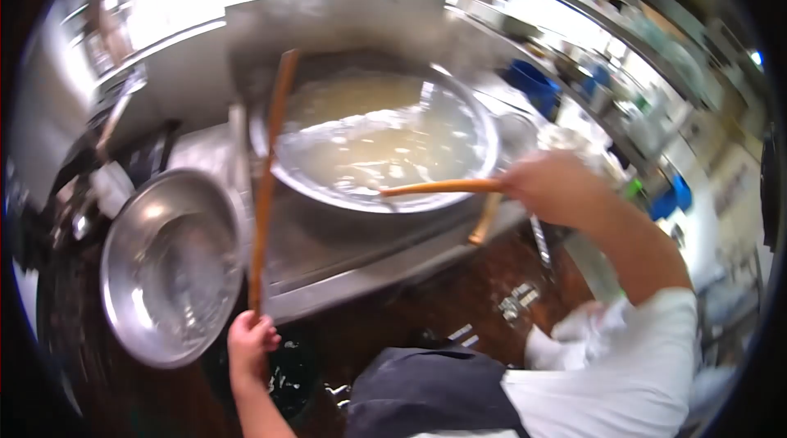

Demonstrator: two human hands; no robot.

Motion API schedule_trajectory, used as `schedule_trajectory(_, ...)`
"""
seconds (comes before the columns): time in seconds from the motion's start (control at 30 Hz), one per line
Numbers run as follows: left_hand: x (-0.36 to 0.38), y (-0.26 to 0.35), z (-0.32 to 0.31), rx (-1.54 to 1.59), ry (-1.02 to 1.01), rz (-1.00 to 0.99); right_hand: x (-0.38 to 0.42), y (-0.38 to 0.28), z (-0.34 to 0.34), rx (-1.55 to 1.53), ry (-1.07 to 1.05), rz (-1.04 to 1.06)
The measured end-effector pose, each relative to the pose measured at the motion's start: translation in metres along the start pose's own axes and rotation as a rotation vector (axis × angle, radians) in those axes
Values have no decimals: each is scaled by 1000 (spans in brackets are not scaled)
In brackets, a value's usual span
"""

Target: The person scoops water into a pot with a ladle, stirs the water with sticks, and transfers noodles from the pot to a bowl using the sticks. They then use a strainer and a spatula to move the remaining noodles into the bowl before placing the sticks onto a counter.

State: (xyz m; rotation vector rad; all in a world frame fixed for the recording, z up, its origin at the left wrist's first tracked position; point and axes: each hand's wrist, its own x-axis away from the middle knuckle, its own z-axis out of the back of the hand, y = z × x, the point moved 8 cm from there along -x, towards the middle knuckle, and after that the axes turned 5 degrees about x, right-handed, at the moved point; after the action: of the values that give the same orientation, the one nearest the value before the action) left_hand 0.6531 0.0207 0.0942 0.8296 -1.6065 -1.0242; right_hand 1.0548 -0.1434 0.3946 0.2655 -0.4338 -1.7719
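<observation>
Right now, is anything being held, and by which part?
Yes: the left hand holds a long wooden stick by its near end; the right hand holds a second wooden stick by the end away from the liquid.

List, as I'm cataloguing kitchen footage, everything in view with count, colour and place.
large pan: one, silver, centre
liquid: one pool, cloudy yellowish, in the pan
basin: one, silver, left
long stick: one, brown, left of the pan's middle
shorter stick: one, orange-brown, over the pan's near rim
wooden piece: one, light brown, below the right hand
metal panel: one, grey, behind the pan
shelving: count unclear, grey, upper right
blue container: one, right of the pan
floor: brown, below
other items: blurred, right and far left
apron: one, dark, bottom
left hand: one, on the long stick
right hand: one, on the shorter stick
</observation>
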Motion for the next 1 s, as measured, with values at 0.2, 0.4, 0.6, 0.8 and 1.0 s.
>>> schedule_trajectory(0.2, -12, 10, 18, -58, -2, 24, -109, -78, -110, -16, -260, -31)
schedule_trajectory(0.4, -39, 82, 14, -234, 1, 18, -250, -39, -208, -243, -99, -242)
schedule_trajectory(0.6, -122, 191, -115, -604, -14, -122, -311, 22, -309, -659, 97, -340)
schedule_trajectory(0.8, -283, 236, -281, -1681, -8, -724, -171, 170, -333, -1140, -198, -350)
schedule_trajectory(1.0, -367, 157, -399, -2123, -109, -408, 13, 320, -194, -1095, -237, -586)
